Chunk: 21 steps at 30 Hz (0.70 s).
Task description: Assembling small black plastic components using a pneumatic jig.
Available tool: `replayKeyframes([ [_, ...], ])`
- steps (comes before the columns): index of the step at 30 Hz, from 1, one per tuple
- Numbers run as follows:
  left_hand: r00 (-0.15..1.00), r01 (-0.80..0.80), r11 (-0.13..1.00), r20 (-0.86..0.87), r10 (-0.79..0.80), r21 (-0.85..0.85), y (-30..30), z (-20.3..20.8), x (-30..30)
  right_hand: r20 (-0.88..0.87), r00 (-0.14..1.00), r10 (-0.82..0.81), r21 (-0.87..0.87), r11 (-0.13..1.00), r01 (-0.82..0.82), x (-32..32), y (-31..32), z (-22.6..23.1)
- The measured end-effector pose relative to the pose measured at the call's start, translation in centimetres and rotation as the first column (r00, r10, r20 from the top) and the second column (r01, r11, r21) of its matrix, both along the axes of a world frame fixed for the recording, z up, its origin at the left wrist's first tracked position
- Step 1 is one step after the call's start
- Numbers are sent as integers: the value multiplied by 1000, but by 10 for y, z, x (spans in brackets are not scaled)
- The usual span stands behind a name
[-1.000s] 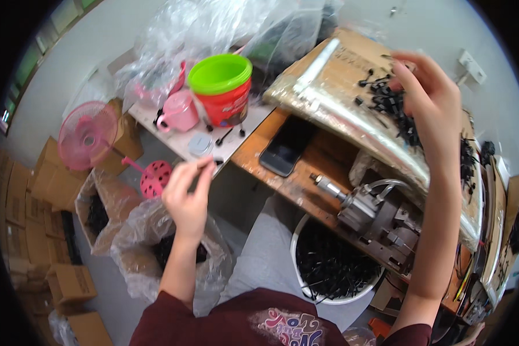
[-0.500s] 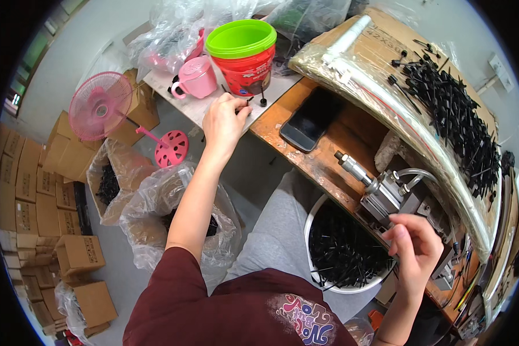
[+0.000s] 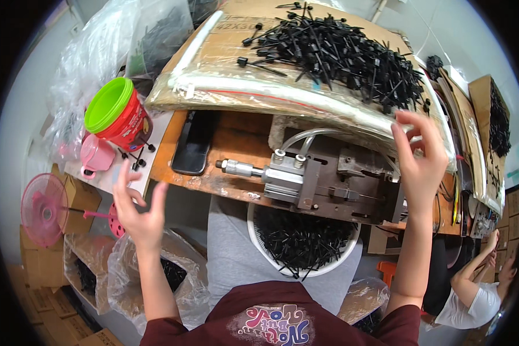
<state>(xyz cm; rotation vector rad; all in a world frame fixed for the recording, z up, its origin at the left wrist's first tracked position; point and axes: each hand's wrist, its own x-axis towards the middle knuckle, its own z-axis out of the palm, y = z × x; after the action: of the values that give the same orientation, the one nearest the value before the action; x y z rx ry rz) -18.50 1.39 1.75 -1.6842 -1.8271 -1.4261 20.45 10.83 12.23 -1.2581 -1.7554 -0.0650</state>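
Note:
My left hand (image 3: pixel 137 213) hangs in the air by the left end of the bench, fingers apart and nothing in it. Just beyond it, a few black stemmed plastic pieces (image 3: pixel 137 157) lie on the pale tabletop beside the red bucket. My right hand (image 3: pixel 424 153) is raised at the near edge of the cardboard, fingers bent and thumb apart, with nothing visible in it. Close to it is a heap of black stemmed pieces (image 3: pixel 340 55) with thick heads. Between my hands sits a metal clamping fixture with an air cylinder (image 3: pixel 284 183) and clear hoses.
A white tub (image 3: pixel 252 242) full of black pieces stands at my lap. A dark phone (image 3: pixel 191 147) lies on the wooden bench. At left are a red bucket with green rim (image 3: pixel 134 118), a pink cup (image 3: pixel 98 153) and a pink fan (image 3: pixel 45 213). Another person (image 3: pixel 473 288) sits at right.
My view has turned right. My left hand has drawn back from the small black pieces by the bucket and its fingers have spread. My right hand has risen from beside the fixture toward the heap.

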Motion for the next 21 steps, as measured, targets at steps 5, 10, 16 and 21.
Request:
replayKeyframes([
  [5, 911, 388, 921, -141, -388, -34, -22, -6, 51, 469, 880, -72, 238, 970, -47, 6, 43, 16],
  [10, 768, 638, 769, -43, -639, -35, -31, -18, 88, 706, 688, -168, 283, 957, -58, -6, 94, 23],
  [16, 630, 758, 636, 87, -771, 148, -39, -22, 106, 776, 628, -57, 60, 998, 17, -11, 122, 19],
  [21, 595, 799, 590, -1, -804, 117, -39, -28, 112, 683, 730, 8, 56, 996, -63, 1, 124, 13],
])
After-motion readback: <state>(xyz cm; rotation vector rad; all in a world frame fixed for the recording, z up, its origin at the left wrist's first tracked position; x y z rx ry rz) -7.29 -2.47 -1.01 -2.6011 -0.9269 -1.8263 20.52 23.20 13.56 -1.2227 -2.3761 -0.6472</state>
